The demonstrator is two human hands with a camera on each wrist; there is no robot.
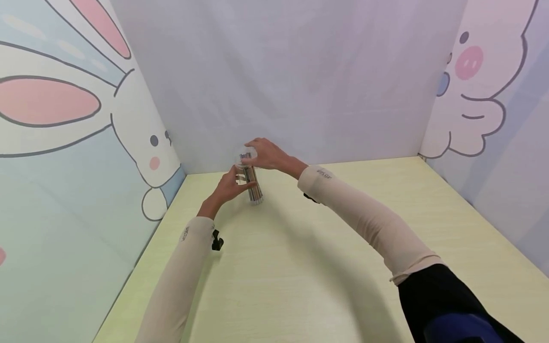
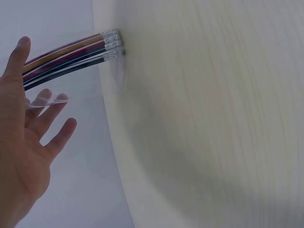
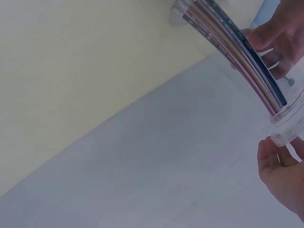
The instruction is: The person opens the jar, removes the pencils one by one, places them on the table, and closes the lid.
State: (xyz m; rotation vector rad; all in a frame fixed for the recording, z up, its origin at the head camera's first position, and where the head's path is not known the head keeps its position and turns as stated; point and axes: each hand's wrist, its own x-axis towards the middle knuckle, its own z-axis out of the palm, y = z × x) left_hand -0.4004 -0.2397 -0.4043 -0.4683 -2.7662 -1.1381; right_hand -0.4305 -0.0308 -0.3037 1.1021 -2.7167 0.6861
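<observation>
A dark sleeve [image 1: 442, 295] lies nearest the head camera, at the lower right, and the right arm [image 1: 364, 209] runs from it across the counter [image 1: 240, 286] toward a clear tube [image 1: 256, 193] near the back wall [image 1: 291, 85]. The tube tilts slightly, its upper end leaning left in the head view and its lower end down by the counter; whether that end rests there or hangs just above, the views leave unclear. Slim coloured pens [image 3: 237, 61], or perhaps pencils, are packed inside.

The left hand [image 1: 227, 188] grips the tube partway up: the thumb lies on the near side and the other fingers reach round the far side, spread about as wide as the tube. The right hand [image 1: 270, 155] is above it, its fingers part-curled and pinching the clear lid [image 3: 284, 135] at the upper end.

The step in hand appears to be work on the lid, one hand steadying and the other turning, pulling or pressing; a single moment cannot tell which. How firmly the lid sits is also hard to judge through clear plastic. The next move seems to call for a firm left hold and an even effort from the right fingers, since pens could slide out if the tube tips with its lid loose
</observation>
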